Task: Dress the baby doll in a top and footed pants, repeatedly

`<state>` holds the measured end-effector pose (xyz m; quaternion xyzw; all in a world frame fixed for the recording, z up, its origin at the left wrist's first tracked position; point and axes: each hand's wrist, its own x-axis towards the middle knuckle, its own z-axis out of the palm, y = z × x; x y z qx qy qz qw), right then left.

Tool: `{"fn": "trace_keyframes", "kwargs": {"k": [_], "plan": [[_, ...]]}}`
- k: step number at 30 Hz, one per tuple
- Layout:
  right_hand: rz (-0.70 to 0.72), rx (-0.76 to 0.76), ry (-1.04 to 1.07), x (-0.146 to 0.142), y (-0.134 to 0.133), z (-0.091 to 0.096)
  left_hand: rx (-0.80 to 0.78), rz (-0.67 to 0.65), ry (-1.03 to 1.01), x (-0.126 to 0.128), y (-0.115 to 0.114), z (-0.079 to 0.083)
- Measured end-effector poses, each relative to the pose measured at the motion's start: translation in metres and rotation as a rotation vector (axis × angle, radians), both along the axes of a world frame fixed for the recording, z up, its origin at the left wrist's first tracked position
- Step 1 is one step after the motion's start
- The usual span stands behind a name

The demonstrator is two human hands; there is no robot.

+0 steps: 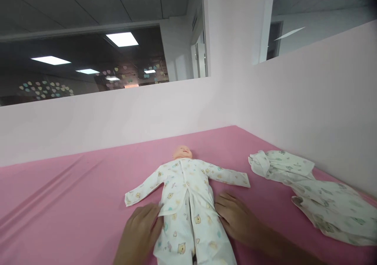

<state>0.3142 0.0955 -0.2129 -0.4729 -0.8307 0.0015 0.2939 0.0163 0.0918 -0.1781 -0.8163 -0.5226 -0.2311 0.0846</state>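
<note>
A baby doll (182, 152) lies on its back on the pink sheet (73, 202), dressed in a white printed romper (188, 194) with both sleeves spread out. My left hand (141, 229) rests flat against the romper's left side at the waist, fingers stretched and touching the cloth. On the other side, my right hand (235, 216) lies flat on the sheet with its fingertips at the romper's right edge. Neither hand grips anything that I can see.
A second crumpled printed garment (312, 190) lies on the sheet at the right, close to the pale pink wall (309, 112). A pale pink wall also closes off the far side, with a window above it.
</note>
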Motion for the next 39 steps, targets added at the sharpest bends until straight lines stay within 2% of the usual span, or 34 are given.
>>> {"fn": "trace_keyframes", "kwargs": {"k": [3, 7, 10, 13, 16, 18, 21, 23, 25, 27, 29, 30, 32, 34, 36, 39], "plan": [[0.075, 0.068, -0.140, 0.006, -0.009, 0.000, 0.036, -0.107, 0.162, -0.006, -0.009, 0.006], [0.039, 0.116, -0.033, 0.008, -0.019, 0.015, 0.180, -0.097, 0.178, -0.002, -0.020, 0.018], [-0.012, 0.160, 0.034, -0.004, -0.019, 0.031, 0.267, -0.121, 0.120, 0.013, -0.019, 0.028], [0.030, 0.183, 0.025, -0.023, -0.011, 0.042, 0.305, -0.215, 0.086, 0.035, -0.010, 0.035], [0.096, 0.101, 0.094, -0.035, -0.004, 0.046, 0.312, -0.253, 0.074, 0.054, -0.006, 0.038], [0.144, 0.015, 0.135, -0.038, -0.004, 0.047, 0.256, -0.271, 0.117, 0.061, -0.009, 0.039], [0.286, -0.057, 0.053, -0.035, -0.009, 0.053, 0.140, -0.302, 0.225, 0.066, -0.019, 0.041], [0.358, -0.086, 0.021, -0.033, -0.008, 0.062, 0.039, -0.316, 0.229, 0.066, -0.024, 0.047], [0.337, -0.149, 0.116, -0.034, 0.000, 0.075, -0.143, -0.349, 0.158, 0.066, -0.027, 0.061], [0.238, -0.215, 0.268, -0.039, 0.019, 0.088, -0.380, -0.386, 0.053, 0.065, -0.023, 0.081], [0.101, -0.227, 0.330, -0.047, 0.046, 0.097, -0.556, -0.376, -0.077, 0.064, -0.009, 0.100], [0.033, -0.220, 0.293, -0.052, 0.061, 0.099, -0.602, -0.353, -0.162, 0.065, 0.002, 0.108], [-0.062, -0.215, 0.222, -0.065, 0.091, 0.098, -0.583, -0.276, -0.331, 0.066, 0.031, 0.115], [-0.142, -0.225, 0.207, -0.077, 0.114, 0.092, -0.435, -0.139, -0.447, 0.068, 0.065, 0.108], [-0.206, -0.228, 0.203, -0.088, 0.128, 0.084, -0.338, -0.019, -0.467, 0.071, 0.096, 0.093], [-0.266, -0.212, 0.206, -0.092, 0.138, 0.073, -0.341, 0.009, -0.432, 0.074, 0.126, 0.066]]}}
